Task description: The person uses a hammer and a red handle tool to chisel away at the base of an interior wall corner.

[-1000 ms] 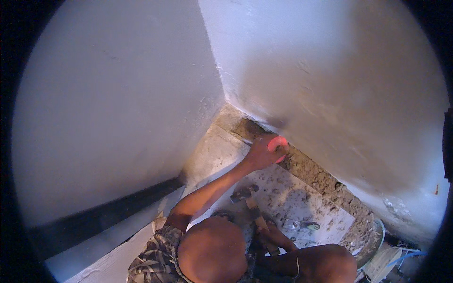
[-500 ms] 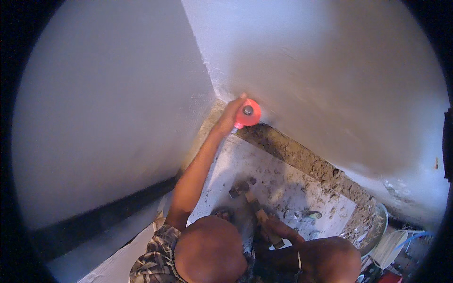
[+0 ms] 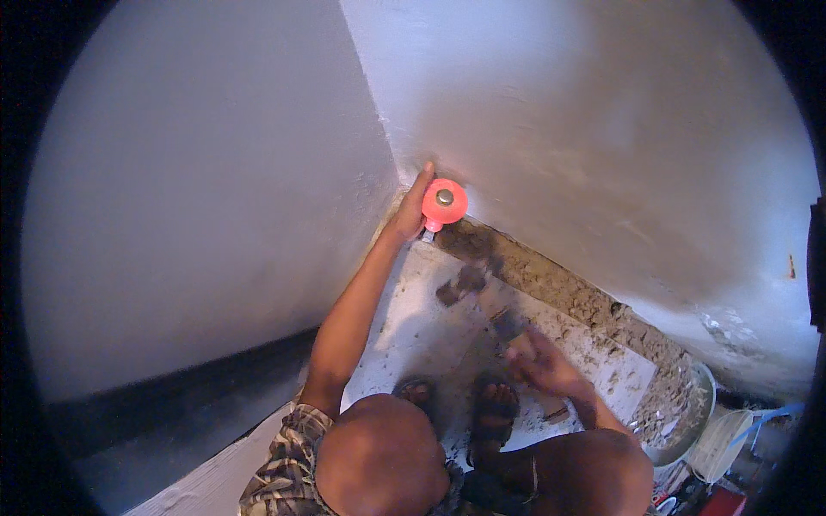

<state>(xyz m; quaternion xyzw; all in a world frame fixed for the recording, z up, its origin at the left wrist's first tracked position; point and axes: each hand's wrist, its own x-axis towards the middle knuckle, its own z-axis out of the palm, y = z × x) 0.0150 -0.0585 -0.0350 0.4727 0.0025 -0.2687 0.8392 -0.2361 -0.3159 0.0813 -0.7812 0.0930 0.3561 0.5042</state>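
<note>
In the corner by the wall, my left hand (image 3: 413, 208) is closed around a chisel with a round pinkish-red hand guard (image 3: 458, 206). The chisel's metal striking end (image 3: 444, 197) shows in the middle of the guard, and its tip is hidden below. My right hand (image 3: 544, 359) grips the handle of a hammer (image 3: 494, 303), dark-banded partway along. The hammer's dark head (image 3: 460, 285) is smeared by motion. It is just below and to the right of the chisel, apart from it.
A strip of broken, crumbly rubble (image 3: 568, 284) runs along the foot of the right wall (image 3: 619, 155). Pale floor slabs (image 3: 404, 292) lie under my sandalled feet (image 3: 496, 402). At the lower right stand a round basin (image 3: 711, 400) and a whitish container (image 3: 721, 447) beside a blue strap.
My right hand has lifted the hammer up from near my feet toward the chisel. My left hand and the chisel have shifted only slightly left.
</note>
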